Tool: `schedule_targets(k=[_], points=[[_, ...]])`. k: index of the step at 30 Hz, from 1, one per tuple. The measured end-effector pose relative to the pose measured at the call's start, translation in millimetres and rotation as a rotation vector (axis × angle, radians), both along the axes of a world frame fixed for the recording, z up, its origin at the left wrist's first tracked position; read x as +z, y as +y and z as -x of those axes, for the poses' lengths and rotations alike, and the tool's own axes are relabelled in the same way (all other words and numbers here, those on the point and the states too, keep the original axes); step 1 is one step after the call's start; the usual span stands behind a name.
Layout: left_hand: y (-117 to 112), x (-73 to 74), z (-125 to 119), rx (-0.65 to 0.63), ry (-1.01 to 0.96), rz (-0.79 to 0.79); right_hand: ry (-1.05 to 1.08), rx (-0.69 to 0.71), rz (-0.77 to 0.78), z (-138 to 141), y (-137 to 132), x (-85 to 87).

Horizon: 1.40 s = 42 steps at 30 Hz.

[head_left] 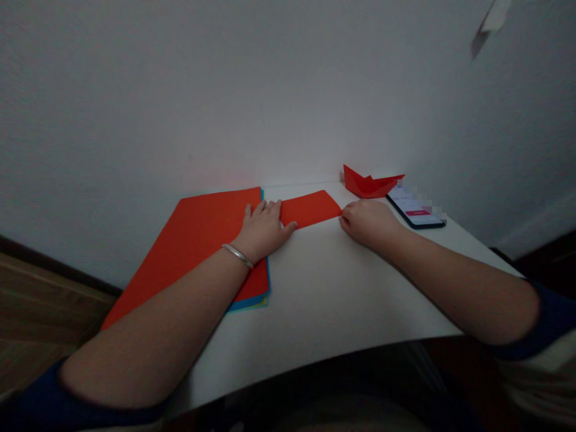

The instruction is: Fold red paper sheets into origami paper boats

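Observation:
A small red-orange rectangle of paper (pixel 310 208) lies on the white table between my hands. My left hand (pixel 266 228) rests flat with fingers spread, across the left end of that paper and the edge of the stack of coloured sheets (pixel 202 240). At the paper's right corner, my right hand (pixel 366 221) is closed, its fingertips pinching the near corner. Whether the paper is folded in layers I cannot tell. Just beyond my right hand sits a folded red paper boat (pixel 369 185).
A phone (pixel 416 207) with a lit screen lies right of the boat. The white table (pixel 315 300) meets a grey wall (pixel 288 90) at its back. Brown wooden furniture (pixel 40 300) stands at lower left. Something white (pixel 497 15) is on the wall at upper right.

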<state>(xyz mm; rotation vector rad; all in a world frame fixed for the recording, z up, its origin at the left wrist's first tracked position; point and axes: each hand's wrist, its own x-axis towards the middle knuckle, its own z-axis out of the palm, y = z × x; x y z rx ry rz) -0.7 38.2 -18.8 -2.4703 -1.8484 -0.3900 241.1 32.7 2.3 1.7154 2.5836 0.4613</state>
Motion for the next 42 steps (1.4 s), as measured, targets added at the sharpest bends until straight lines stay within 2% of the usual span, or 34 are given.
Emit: schedule_targets(k=[3, 6, 11, 13, 16, 20, 23, 25, 27, 29, 32, 34, 37, 42], points=[[6, -2.1, 2, -0.046, -0.085, -0.002, 0.009, 0.006, 0.008, 0, -1, -0.2], [12, -3.6, 4, -0.082, -0.277, -0.03, 0.026, 0.004, -0.011, 0, -2, -0.9], [18, -6.1, 6, -0.011, -0.594, -0.03, 0.029, -0.015, -0.037, -1, -5, -0.6], [17, -4.9, 6, -0.016, -0.67, -0.024, 0.05, -0.036, -0.032, -2, -5, 0.6], [12, 0.5, 3, -0.095, -0.715, -0.053, 0.134, -0.066, -0.011, -3, -5, 1.4], [2, 9.8, 1, -0.228, -0.635, -0.118, 0.409, -0.091, 0.012, -7, 1, -6.7], [-1, 12.5, 2, -0.43, -0.515, -0.214, 0.695, -0.035, 0.018, -10, 8, -16.0], [0, 11.6, 5, -0.598, -0.383, -0.268, 0.87, 0.03, -0.066, -12, 12, -17.3], [2, 10.0, 7, -0.711, -0.25, -0.293, 0.938, 0.112, -0.181, -13, 13, -12.4], [3, 9.3, 7, -0.748, -0.124, -0.3, 0.838, 0.198, -0.299, -14, 11, -3.5], [1, 11.7, 6, -0.78, 0.067, -0.288, 0.553, 0.381, -0.339, -12, 5, 7.3], [-1, 15.0, 5, -0.803, 0.145, -0.274, 0.411, 0.524, -0.263, -8, 1, 8.5], [-2, 19.1, 4, -0.815, 0.201, -0.234, 0.306, 0.696, -0.041, -2, -2, 3.2], [0, 20.1, 7, -0.808, 0.23, -0.192, 0.288, 0.687, 0.152, -2, -1, -4.1]])
